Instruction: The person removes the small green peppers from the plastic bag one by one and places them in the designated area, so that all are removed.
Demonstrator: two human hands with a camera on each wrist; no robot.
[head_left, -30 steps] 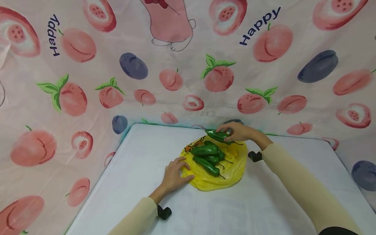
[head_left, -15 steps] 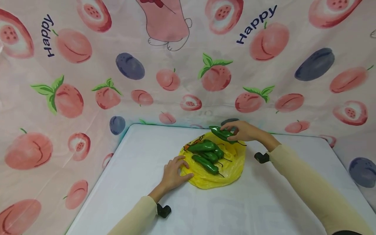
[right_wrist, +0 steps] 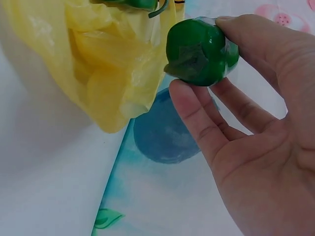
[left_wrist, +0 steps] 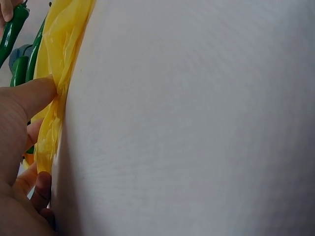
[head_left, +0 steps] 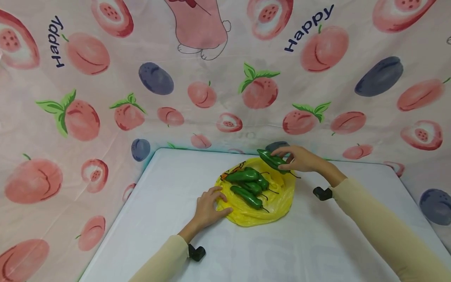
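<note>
Several green peppers [head_left: 248, 197] lie on a yellow plastic bag [head_left: 275, 213] spread on the white table. My right hand [head_left: 303, 159] pinches one green pepper [head_left: 269, 158] between thumb and fingers at the bag's far right edge; in the right wrist view that pepper [right_wrist: 202, 51] shows its stem end, held in the fingertips of the hand [right_wrist: 266, 113]. At the bag's left edge rests my left hand [head_left: 207, 208], fingers spread and slightly bent. The left wrist view shows the thumb and fingers of this hand [left_wrist: 19, 142] touching the yellow plastic [left_wrist: 61, 44].
The white table [head_left: 169, 176] ends at a hanging cloth [head_left: 211, 129] printed with fruit, close behind the bag. A small black object [head_left: 196, 253] is at the left wrist and another [head_left: 322, 193] at the right wrist.
My right hand has moved a little to the right with its pepper, away from the other peppers. The left hand keeps its place at the bag's edge.
</note>
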